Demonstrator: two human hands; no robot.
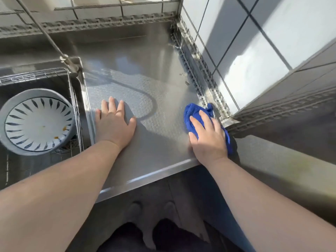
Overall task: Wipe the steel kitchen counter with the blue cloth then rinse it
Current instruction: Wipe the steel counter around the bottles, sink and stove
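From the head view, your right hand (207, 137) lies flat, fingers straight and close together, pressing the bunched bright-blue cloth (193, 110) onto the brushed-steel bench (145, 88) at centre right of the frame, just beside the corner of the white tiled wall (254, 57). Your left hand (114, 122) rests palm-down on the bench at centre, fingers spread and holding nothing, next to the sink edge. At left of the frame, a round white bowl with dark-blue dashes (36, 122) sits in the steel sink (76, 99).
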